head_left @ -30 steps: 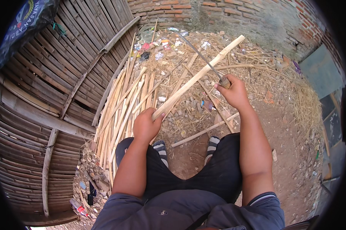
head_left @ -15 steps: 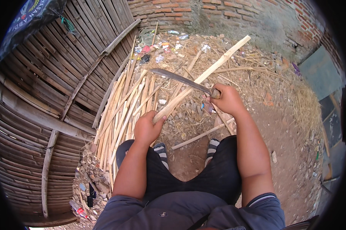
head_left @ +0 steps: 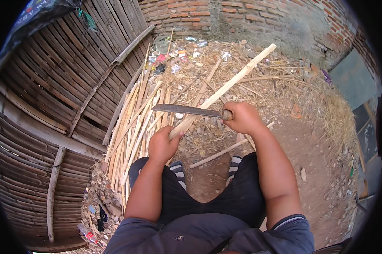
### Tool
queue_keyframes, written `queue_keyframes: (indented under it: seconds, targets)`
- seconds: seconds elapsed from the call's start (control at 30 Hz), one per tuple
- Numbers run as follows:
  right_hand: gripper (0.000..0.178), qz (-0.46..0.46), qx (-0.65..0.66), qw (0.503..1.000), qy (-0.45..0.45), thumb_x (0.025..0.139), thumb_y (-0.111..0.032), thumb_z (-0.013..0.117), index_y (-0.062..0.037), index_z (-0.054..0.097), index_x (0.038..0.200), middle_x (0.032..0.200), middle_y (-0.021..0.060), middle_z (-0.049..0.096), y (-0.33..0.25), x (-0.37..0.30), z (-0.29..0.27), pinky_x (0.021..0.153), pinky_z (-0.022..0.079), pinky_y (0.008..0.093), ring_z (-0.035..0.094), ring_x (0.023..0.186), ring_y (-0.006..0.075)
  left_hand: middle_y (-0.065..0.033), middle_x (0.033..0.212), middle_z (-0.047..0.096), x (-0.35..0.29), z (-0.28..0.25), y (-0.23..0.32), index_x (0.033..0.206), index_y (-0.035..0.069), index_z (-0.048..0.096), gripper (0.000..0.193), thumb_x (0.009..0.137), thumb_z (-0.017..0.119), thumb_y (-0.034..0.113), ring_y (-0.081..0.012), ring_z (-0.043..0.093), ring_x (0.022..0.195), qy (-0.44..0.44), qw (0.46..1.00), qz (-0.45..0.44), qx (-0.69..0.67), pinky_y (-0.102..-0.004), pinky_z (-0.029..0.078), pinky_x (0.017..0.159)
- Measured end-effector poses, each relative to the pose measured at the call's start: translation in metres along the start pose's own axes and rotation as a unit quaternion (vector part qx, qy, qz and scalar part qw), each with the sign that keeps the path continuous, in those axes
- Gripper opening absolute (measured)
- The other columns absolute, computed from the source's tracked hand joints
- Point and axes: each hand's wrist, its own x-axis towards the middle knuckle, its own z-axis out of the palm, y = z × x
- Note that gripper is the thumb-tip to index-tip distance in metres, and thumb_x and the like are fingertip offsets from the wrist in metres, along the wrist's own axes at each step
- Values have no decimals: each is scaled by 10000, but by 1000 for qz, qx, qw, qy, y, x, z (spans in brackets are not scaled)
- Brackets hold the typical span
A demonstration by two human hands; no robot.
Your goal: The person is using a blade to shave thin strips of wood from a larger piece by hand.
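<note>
My left hand is wrapped round the near end of a long pale bamboo strip, which slants up and away to the right. In my right hand is the short handle of a machete. Its dark blade points left and lies across the strip, a short way beyond my left hand. Whether the edge is biting into the strip I cannot tell.
A pile of split bamboo strips lies at my left, beside a bamboo-slat wall. Loose sticks lie near my feet. Shavings, stones and litter cover ground before a brick wall. Grey panels lean at right.
My right hand has drawn the machete nearer and slightly left along the strip, toward my left hand. The blade has turned closer to level. My left hand keeps its hold.
</note>
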Motion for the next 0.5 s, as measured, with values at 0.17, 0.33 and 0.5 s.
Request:
queue_keyframes:
  seconds: [0.17,0.33,0.5]
  targets:
    - [398,80,77,992,64,820,-337,907,-79,764,1086,879,182,752,38,3,-3,768,562,490,739,878,403,-189,826,742,1,-1,4,994,49,785,342,941,812,385,-380,728,761,5,1000,0,6,-472,556,697]
    - [381,120,96,984,87,823,-312,910,-48,758,1051,823,191,734,37,2,-8,746,554,486,733,831,405,-191,895,744,0,-6,8,992,31,757,387,950,792,414,-413,729,822,-9,1000,1,9,-512,560,727]
    - [378,51,22,998,12,828,-371,891,-101,761,1059,865,180,747,14,4,1,756,565,517,734,869,413,-189,850,738,0,-4,4,985,51,774,358,941,806,405,-395,723,783,3,1000,5,10,-491,553,707]
